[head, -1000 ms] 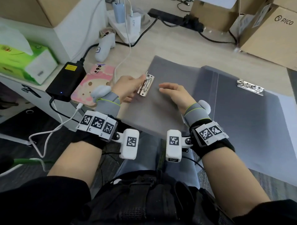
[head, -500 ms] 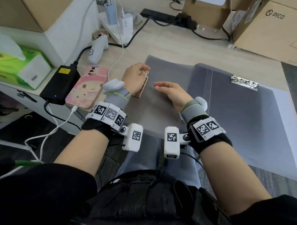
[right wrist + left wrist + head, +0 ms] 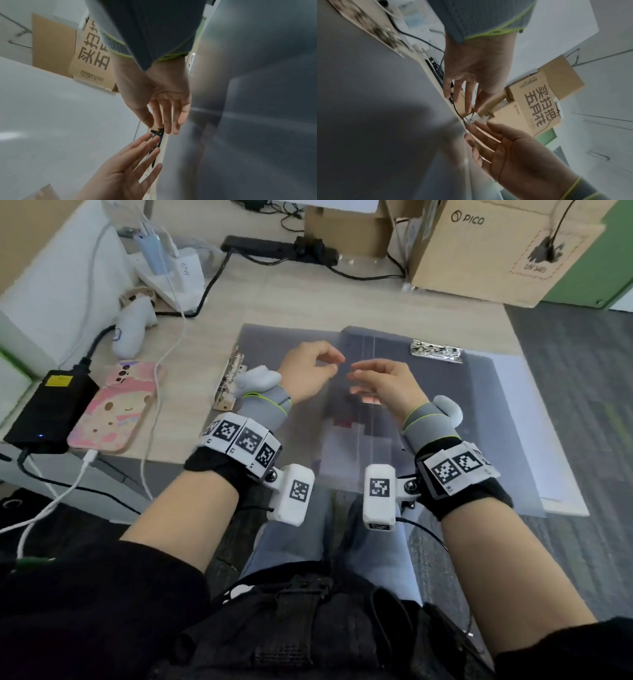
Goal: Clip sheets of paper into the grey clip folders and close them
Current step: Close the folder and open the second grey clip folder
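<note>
Two grey clip folders lie overlapped on the desk. The left folder [image 3: 274,344] has its metal clip [image 3: 228,385] at its left edge. The right folder [image 3: 479,419] carries a silver clip [image 3: 436,351] at its far edge, and a white sheet [image 3: 544,419] shows under it. My left hand [image 3: 329,364] and right hand [image 3: 356,374] hover side by side above the folders, fingers relaxed and holding nothing. In the left wrist view the left hand's fingers [image 3: 468,97] are straight, and in the right wrist view the right hand's fingers [image 3: 167,116] are straight too.
A pink phone [image 3: 113,409] and a black charger [image 3: 48,405] lie left of the folders, with white and black cables around them. A white controller [image 3: 132,326] sits behind them. Cardboard boxes [image 3: 496,251] and a power strip [image 3: 274,246] line the far edge.
My left hand has let go of the left folder's clip and moved right. Both hands have lifted off the folder and now hang together over its middle.
</note>
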### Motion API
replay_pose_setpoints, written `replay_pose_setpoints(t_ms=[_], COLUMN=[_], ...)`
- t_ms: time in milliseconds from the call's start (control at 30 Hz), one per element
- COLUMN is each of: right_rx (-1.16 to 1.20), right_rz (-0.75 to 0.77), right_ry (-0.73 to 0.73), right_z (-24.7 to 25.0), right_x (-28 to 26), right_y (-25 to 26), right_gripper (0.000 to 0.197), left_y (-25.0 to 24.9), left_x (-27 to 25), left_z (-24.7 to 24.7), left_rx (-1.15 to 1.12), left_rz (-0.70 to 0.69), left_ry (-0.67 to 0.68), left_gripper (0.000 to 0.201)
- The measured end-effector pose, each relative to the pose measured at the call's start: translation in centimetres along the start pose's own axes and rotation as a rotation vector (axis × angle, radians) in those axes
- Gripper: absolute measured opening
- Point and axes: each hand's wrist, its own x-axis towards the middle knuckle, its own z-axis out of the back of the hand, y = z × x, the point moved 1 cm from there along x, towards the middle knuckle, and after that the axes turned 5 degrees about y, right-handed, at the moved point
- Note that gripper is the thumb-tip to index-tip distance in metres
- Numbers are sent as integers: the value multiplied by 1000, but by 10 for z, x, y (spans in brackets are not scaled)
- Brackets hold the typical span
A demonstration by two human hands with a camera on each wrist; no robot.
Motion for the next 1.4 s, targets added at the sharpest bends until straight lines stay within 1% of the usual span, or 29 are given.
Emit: replay_pose_setpoints(t_ms=[67,167,267,367,467,500,567,667,734,767,834,900,1000,1134,1234,1300,1400], right_rx=[-4,-31,-53,-84,-123,-136,-172,-266,-332,-355,-365,-315,-285,-236,-219,-211,-195], right_rz=[-9,-35,-54,-74,-92,-101,-133,-178,-206,-218,-242,-243,-234,-237,-237,-237,-244], right_ry=[-56,-143,-206,-251,-312,-331,-363,-377,-380,-375,-359,-327,-312,-305,-305,-303,-291], right_z=[27,66,91,113,127,129,134,136,137,138,141,142,143,142,142,143,143], right_x=[-4,-7,-1,11,26,31,44,57,63,64,71,74,75,78,79,78,78], right_y=[-6,-17,-24,-29,-31,-32,-37,-42,-43,-44,-46,-49,-50,-51,-52,-51,-51], right_gripper=[12,9,19,17,11,9,14,19,19,23,27,29,32,35,36,36,37], left_y=[-15,-34,-45,-54,-55,-55,-55,-54,-52,-51,-47,-46,-49,-56,-57,-56,-67], left_x=[10,28,46,71,95,103,120,140,150,152,162,168,176,181,178,176,180], left_z=[-20,-49,-65,-80,-90,-93,-102,-109,-110,-109,-108,-105,-102,-105,-108,-107,-101], left_rx=[3,5,32,24,28,12,-34,-75,-109,-128,-126,-82,20,124,194,164,37], left_rz=[-7,-1,35,75,133,149,187,229,247,259,275,286,311,345,316,299,262], left_ry=[60,97,97,91,50,46,61,66,38,40,81,108,113,152,153,149,173], left_gripper=[24,23,25,27,29,29,23,7,3,3,15,23,25,26,25,28,31])
